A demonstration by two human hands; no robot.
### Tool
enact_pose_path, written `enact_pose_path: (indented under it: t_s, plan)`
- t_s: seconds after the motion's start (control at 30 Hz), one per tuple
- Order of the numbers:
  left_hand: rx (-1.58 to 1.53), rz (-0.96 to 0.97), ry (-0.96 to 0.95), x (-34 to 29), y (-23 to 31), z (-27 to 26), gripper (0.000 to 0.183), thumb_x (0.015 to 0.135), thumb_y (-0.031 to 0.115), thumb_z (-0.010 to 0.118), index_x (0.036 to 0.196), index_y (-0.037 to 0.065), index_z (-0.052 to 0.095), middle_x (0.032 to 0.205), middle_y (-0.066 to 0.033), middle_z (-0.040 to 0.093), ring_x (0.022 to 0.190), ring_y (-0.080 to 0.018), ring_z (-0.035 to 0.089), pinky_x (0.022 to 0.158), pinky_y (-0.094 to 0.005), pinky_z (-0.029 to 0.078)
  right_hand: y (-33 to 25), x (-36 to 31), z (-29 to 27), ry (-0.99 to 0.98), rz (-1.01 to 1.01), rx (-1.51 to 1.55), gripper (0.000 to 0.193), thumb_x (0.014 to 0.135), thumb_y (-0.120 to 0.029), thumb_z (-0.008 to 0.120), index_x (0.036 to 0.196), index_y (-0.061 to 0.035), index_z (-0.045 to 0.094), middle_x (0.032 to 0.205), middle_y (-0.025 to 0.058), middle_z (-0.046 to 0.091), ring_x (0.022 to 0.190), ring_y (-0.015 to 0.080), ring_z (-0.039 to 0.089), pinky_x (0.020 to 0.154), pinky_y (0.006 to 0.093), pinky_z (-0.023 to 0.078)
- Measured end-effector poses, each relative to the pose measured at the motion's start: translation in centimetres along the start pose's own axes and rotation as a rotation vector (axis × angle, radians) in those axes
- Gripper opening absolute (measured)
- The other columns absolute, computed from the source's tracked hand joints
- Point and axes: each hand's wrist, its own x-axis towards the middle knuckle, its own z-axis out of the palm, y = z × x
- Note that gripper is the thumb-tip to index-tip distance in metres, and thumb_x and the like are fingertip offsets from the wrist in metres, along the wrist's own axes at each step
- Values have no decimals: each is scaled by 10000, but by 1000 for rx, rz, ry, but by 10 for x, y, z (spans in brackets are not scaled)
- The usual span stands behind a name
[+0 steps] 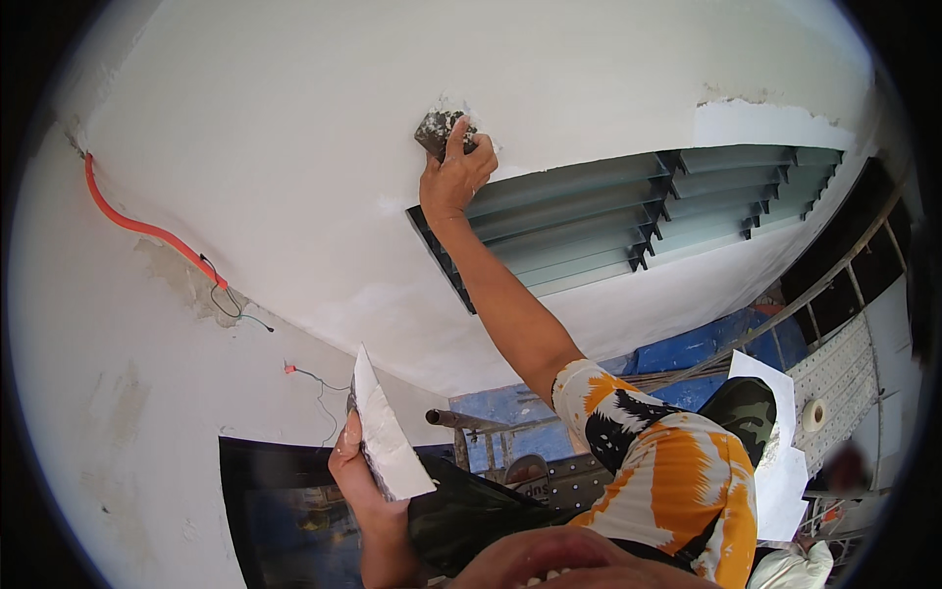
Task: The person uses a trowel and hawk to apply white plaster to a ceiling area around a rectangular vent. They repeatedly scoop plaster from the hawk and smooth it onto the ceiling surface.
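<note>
My right hand (459, 175) reaches up to the pale wall (324, 118), just above the upper left corner of a louvre window (579, 211). Its fingers grip a dark, white-flecked rectangular scraper (435, 131) pressed to the wall, where a rough whitish smear shows around the tool. Lower down, my left hand (355, 466) is closed round the edge of a flat plate (386, 432) coated in smooth white filler. The plate is held tilted, well apart from the wall, and part of the left fingers is hidden behind it.
An orange conduit (137, 224) with loose wires hangs on the left wall, above a dark-framed opening (240, 501). To the right are scaffold rails (834, 270) and a perforated platform (844, 378) with a tape roll (813, 415). Blue sheeting (677, 344) lies below the window.
</note>
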Motion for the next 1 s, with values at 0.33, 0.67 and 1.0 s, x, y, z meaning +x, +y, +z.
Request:
enact_pose_path:
  t_s: [0.33,0.67,1.0]
  plan:
    - [-46,269,51,23,17,-41,306,1009,246,549,1131,-33,586,806,-108,660,573,-181,632,394,-309,534,-51,-137,23,-576,-296,-34,652,777,-54,763,1392,-155,569,1266,142,449,1212,341,384,980,508,319]
    - [-251,-113,-179,134,-7,-46,334,961,155,560,1239,-29,578,1036,-129,696,855,-197,679,617,-315,591,-11,-95,-209,-1108,-671,717,380,973,10,530,1317,-120,625,1231,115,600,1058,278,586,922,371,486]
    - [-259,-32,-425,59,28,-23,278,1015,204,526,1167,-22,580,880,-107,664,662,-190,645,397,-308,541,147,-19,-148,-707,1150,1144,267,847,-154,582,1078,-19,591,962,157,673,746,297,676,605,444,593]
